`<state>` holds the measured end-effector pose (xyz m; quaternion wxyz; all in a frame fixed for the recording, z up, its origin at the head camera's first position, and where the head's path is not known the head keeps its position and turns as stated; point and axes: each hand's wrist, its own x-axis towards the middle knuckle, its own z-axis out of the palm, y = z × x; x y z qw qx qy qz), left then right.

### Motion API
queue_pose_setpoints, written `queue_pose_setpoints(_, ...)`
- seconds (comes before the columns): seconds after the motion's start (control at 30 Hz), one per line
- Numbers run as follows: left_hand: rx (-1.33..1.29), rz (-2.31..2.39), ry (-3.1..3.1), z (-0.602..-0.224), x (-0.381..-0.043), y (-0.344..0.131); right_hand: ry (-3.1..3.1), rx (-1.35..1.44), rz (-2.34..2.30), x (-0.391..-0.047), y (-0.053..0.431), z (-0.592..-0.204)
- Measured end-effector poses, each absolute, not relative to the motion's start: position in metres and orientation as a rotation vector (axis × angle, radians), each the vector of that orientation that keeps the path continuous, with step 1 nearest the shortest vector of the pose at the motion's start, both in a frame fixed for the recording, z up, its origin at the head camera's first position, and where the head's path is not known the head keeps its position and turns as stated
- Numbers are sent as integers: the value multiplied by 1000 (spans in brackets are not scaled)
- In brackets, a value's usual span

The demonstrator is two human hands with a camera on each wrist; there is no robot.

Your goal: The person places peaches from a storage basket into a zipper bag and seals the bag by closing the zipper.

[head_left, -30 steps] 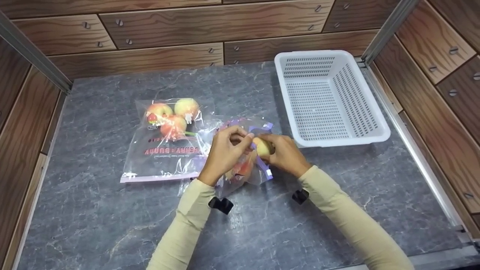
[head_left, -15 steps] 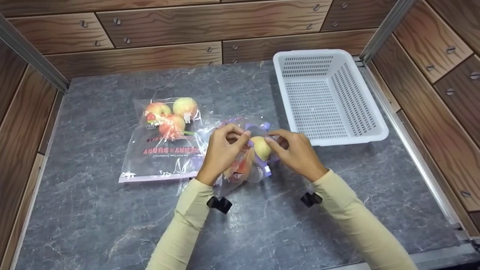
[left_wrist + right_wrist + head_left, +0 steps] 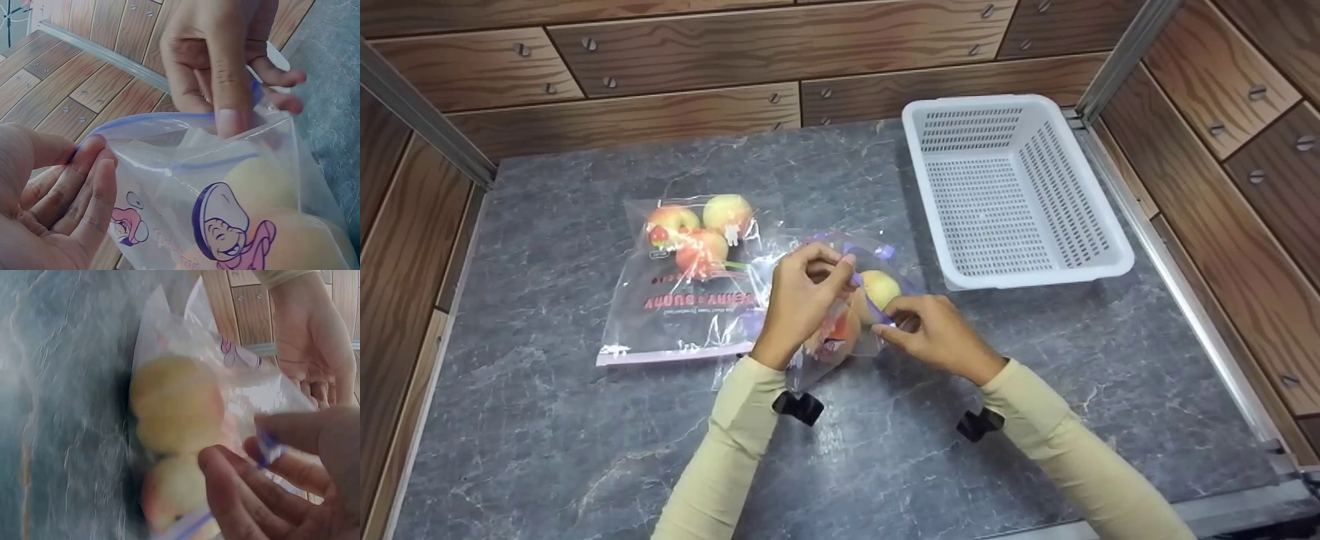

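Note:
A clear zip bag [image 3: 870,345] with a purple zip edge and printed cartoon figures [image 3: 225,225] holds apples, one yellow apple [image 3: 880,287] lying near its mouth. My left hand [image 3: 802,304] pinches one end of the purple zip edge between thumb and forefinger. At the other end, my right hand [image 3: 937,330] pinches the same edge; a purple and white bit of zip [image 3: 268,450] shows between its fingers. The bag's mouth gapes slightly in the left wrist view. Left of it lies a second zip bag [image 3: 682,322] with three apples [image 3: 701,251].
A white perforated basket [image 3: 990,281] stands at the back right, with nothing in it. Wood-patterned walls [image 3: 682,60] and metal rails enclose the grey marbled tabletop [image 3: 547,420] at the back and sides.
My right hand has left the yellow apple, drawn back to the right, then come down to the near end of the zip edge. My left hand has kept its pinch nearly in place.

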<state>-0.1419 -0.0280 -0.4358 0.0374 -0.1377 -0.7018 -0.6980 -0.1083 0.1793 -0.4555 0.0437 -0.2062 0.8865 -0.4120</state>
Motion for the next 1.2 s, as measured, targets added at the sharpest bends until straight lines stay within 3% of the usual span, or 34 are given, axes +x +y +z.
queue_pose_setpoints(0.6, -297, -2154, -1932, -413, -147, -39, 2781, -542, -1738, -116, 176, -421)
queue_pose_setpoints(1.2, -159, -1904, -2066, -389, -139, -49, 2957, -833, -1899, -127, 171, -384)
